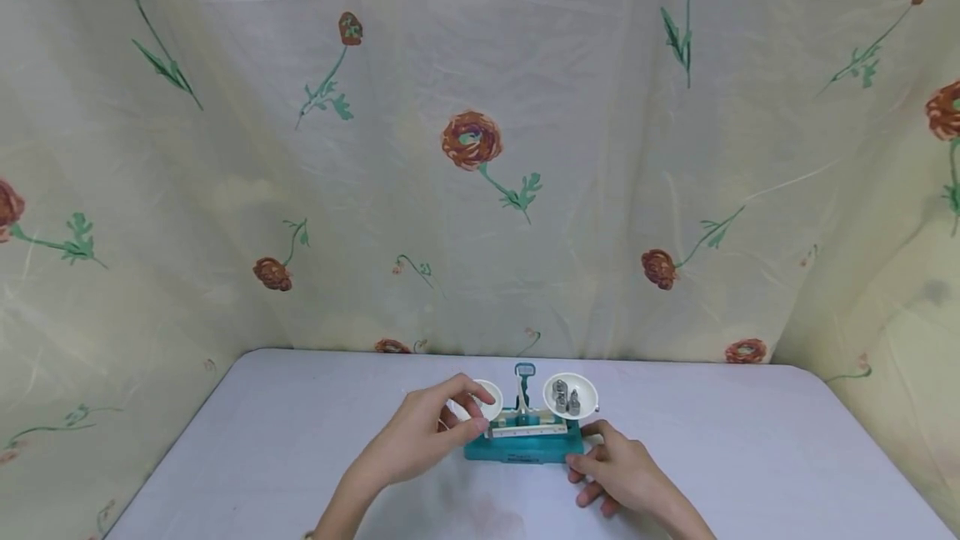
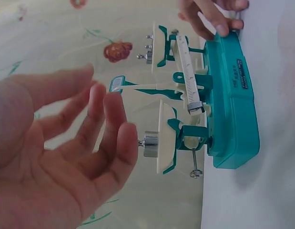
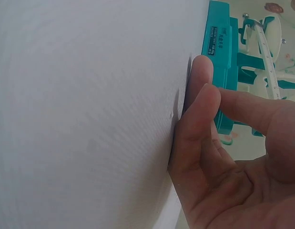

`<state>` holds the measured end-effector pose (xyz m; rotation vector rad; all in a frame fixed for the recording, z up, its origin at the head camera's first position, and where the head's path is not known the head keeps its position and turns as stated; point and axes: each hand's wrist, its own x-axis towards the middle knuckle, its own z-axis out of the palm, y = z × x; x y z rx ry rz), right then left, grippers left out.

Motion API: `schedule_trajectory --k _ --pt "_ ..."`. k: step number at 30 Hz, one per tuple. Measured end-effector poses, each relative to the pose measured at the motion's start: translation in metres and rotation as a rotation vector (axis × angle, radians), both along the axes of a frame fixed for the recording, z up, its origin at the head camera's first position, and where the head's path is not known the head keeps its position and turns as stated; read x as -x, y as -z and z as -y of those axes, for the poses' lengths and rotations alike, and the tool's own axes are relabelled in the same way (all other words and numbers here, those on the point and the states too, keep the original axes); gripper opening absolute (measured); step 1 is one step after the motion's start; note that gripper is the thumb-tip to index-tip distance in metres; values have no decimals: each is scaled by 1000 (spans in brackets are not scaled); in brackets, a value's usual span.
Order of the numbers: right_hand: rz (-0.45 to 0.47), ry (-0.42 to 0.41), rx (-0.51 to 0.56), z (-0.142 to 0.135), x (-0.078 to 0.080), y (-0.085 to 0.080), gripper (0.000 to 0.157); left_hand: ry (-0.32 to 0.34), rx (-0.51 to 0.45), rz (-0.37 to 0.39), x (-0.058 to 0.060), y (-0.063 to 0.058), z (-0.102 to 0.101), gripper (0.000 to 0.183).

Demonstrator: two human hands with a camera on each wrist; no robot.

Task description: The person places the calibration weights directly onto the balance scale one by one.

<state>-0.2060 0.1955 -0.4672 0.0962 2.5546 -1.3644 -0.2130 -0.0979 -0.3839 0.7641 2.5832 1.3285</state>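
Observation:
A teal balance scale (image 1: 522,447) with two white pans stands on the table. My left hand (image 1: 420,432) hovers at its left pan (image 1: 491,400), fingers loosely curved and holding nothing. In the left wrist view, a silver cylindrical weight (image 2: 151,144) sits on that pan, its knob close to my fingertips (image 2: 127,136). Several metal weights (image 1: 561,395) stand on the right pan (image 1: 587,394). My right hand (image 1: 622,469) holds the right end of the base between its fingers, as the right wrist view shows from close by (image 3: 221,143).
The scale's graduated beam (image 2: 188,71) carries a small slider at one end. A pale cloth covers the table (image 1: 300,440). Behind it and at both sides hangs a flowered curtain (image 1: 570,273).

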Motion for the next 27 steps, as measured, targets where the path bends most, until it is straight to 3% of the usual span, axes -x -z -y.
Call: schedule_trajectory --k 7,11,17,22,23,24,27 --pt "2 4 0 0 -1 0 51 239 -16 142 1 3 5 23" --pt "2 7 -2 0 -1 0 51 333 31 251 1 6 6 19" --pt "-1 6 -8 0 0 0 52 495 114 427 2 21 -1 22" --pt "-2 5 -11 0 0 0 52 599 136 493 2 36 -10 27" --pt "-3 6 -11 0 0 0 52 602 155 493 3 41 -12 28" --pt "-2 7 -12 0 0 0 52 630 158 479 10 55 -13 28" --pt "3 7 -12 0 0 0 52 690 172 457 34 108 -13 30"
